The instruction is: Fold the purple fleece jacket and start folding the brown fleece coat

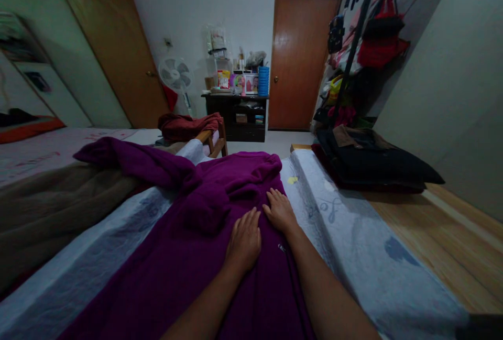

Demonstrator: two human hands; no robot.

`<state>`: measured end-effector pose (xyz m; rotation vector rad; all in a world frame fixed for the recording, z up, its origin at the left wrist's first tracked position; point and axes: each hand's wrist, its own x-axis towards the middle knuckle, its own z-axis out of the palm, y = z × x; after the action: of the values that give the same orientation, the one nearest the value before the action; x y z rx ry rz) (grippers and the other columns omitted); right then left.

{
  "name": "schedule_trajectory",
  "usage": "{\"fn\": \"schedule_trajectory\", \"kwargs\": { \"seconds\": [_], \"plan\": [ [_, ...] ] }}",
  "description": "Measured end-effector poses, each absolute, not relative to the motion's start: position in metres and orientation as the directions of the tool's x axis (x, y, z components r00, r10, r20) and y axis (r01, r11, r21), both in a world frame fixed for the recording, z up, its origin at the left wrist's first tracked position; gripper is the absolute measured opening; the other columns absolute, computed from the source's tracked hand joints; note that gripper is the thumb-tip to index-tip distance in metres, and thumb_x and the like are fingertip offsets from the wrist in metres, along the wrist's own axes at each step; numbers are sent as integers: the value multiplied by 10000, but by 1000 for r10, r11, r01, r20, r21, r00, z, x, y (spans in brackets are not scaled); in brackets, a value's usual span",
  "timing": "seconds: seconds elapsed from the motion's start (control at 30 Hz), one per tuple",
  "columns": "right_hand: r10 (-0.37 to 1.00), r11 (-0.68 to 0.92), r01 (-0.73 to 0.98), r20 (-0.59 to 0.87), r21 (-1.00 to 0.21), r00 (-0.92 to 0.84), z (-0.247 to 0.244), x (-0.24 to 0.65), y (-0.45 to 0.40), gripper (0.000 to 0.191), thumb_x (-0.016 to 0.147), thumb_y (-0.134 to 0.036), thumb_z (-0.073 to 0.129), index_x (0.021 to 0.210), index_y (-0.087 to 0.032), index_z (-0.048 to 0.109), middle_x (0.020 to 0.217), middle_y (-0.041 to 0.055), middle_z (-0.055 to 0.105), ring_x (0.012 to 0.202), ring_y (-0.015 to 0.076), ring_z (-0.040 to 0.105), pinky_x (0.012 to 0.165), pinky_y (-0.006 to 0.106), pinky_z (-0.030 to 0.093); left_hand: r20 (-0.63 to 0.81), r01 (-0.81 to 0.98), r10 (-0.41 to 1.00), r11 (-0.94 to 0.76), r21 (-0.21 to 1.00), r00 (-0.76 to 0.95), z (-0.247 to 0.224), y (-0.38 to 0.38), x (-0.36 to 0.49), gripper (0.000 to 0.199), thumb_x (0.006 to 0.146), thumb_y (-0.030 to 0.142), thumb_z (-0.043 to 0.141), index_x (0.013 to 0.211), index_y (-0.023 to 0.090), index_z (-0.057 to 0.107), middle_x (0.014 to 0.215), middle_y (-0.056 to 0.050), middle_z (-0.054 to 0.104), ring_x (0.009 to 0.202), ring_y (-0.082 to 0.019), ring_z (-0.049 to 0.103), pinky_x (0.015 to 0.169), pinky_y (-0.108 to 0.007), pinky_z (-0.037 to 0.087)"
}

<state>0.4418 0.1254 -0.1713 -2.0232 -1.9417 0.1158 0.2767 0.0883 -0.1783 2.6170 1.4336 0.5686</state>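
Observation:
A purple zip-up jacket [188, 272] lies spread on the bed, its collar end pointing away from me. One sleeve [137, 164] stretches out to the left over a brown blanket. My left hand [244, 240] rests flat on the jacket's front, fingers extended. Just beyond it and to the right, my right hand [280, 209] lies flat near the jacket's right edge, its fingers stretched out. Close below the right hand, a small metal zipper pull [281, 248] shows on the fabric. Neither hand grips anything.
A stack of folded dark clothes [373, 159] sits at the right on the patterned sheet [353, 240] and wooden board [432, 230]. The brown blanket [58, 209] lies left. Reddish cloth [188, 125] hangs over a wooden frame. A fan [175, 75] and dark cabinet [236, 120] stand behind.

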Motion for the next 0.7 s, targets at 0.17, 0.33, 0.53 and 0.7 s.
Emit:
{"fn": "schedule_trajectory", "kwargs": {
  "seconds": [0.17, 0.33, 0.53, 0.7],
  "plan": [
    [979, -19, 957, 189, -291, 77, -172, 443, 125, 536, 943, -392, 413, 1403, -124, 472, 1505, 119, 394, 1413, 273, 298, 1140, 418, 247, 265, 778, 825, -561, 283, 499, -177, 89, 276, 494, 906, 165, 366, 1388, 205, 466, 1496, -76, 426, 1353, -221, 402, 1120, -447, 322],
    [976, -29, 958, 197, -285, 89, -172, 445, 126, 484, 971, -330, 336, 1389, -142, 490, 1510, 112, 389, 1418, 259, 289, 1132, 408, 261, 228, 771, 835, -551, 321, 501, -174, 91, 275, 474, 905, 165, 373, 1364, 208, 483, 1498, -70, 423, 1356, -216, 391, 1117, -443, 318],
    [975, -74, 958, 180, -276, 128, -169, 441, 127, 506, 940, -306, 382, 1415, -147, 457, 1528, 121, 353, 1426, 278, 265, 1132, 436, 245, 183, 765, 849, -527, 371, 496, -169, 92, 274, 460, 910, 175, 387, 1358, 218, 483, 1504, -60, 415, 1354, -222, 390, 1120, -450, 306],
    [976, -89, 956, 165, -281, 139, -168, 438, 127, 525, 932, -304, 381, 1425, -139, 450, 1533, 122, 342, 1424, 282, 267, 1139, 431, 223, 164, 767, 851, -521, 375, 498, -167, 93, 274, 458, 913, 172, 382, 1356, 224, 485, 1505, -64, 412, 1358, -220, 388, 1123, -453, 305]
  ]
}}
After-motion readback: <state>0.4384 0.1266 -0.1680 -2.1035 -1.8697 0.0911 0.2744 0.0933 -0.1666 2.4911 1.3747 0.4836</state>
